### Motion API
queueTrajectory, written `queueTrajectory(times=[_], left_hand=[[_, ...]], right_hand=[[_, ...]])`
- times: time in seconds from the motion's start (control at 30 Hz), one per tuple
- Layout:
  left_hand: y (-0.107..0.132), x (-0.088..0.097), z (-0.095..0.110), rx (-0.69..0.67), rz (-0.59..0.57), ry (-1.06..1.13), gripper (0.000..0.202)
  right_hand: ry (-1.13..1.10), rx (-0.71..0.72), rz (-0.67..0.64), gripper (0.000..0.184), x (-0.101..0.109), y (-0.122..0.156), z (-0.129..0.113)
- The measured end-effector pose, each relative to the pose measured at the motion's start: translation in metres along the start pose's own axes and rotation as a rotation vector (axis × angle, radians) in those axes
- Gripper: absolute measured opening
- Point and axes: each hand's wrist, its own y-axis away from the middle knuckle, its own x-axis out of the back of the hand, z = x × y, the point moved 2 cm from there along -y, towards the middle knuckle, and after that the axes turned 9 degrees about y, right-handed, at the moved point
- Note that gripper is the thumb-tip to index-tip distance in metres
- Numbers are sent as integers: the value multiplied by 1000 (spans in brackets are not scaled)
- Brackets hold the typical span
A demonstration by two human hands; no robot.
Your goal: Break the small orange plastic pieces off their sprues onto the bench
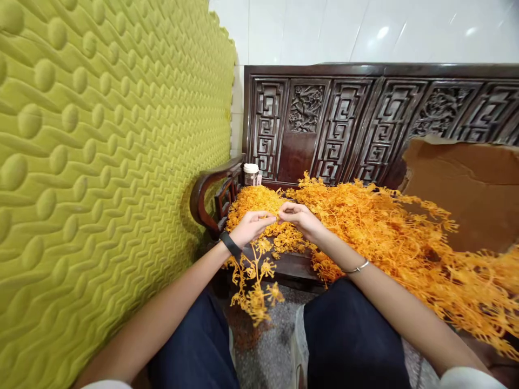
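Note:
My left hand (252, 227), with a dark band at the wrist, is closed in a pinch. An orange artificial plant sprig (256, 278) with spiky little heads hangs just below it, its upper stem partly hidden by the fingers. My right hand (302, 219), with a thin bangle on the wrist, is also pinched, its fingertips meeting the left ones. Whatever lies between the right fingertips is too small to make out. Behind both hands lies a smaller heap of orange sprigs (251, 199). A large pile of the same sprigs (365, 221) spreads to the right.
The sprigs lie on a dark carved wooden bench (298, 156) with a curved armrest (198, 202). A white-lidded cup (251, 174) stands in its back corner. Brown cardboard (466, 189) leans at right. A yellow-green textured foam mat (113, 162) rises along the left.

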Motion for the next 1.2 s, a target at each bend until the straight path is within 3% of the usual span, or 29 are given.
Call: queueTrajectory(times=[0.3, 0.63, 0.8, 0.93, 1.0, 1.1, 1.2], left_hand=[[-3, 4, -5, 23, -120, 181, 27], [0, -13, 18, -49, -253, 412, 19], [1, -22, 26, -84, -337, 510, 16], [3, -20, 32, -106, -408, 528, 14], [3, -17, 29, -73, -483, 512, 17], [0, -13, 13, 86, -627, 339, 23], [-10, -10, -9, 158, -550, 196, 29]], right_hand=[[-274, -28, -104, 17, -5, -4, 15], [-551, 5, -102, 14, -21, 8, -19], [-593, 47, -44, 15, -25, 14, -32], [-571, 93, -92, 18, -33, 21, -42], [-567, 150, -140, 19, -37, 28, -53], [-581, 319, -122, 25, -32, 42, -75], [-476, 479, 27, 22, -12, 46, -86]])
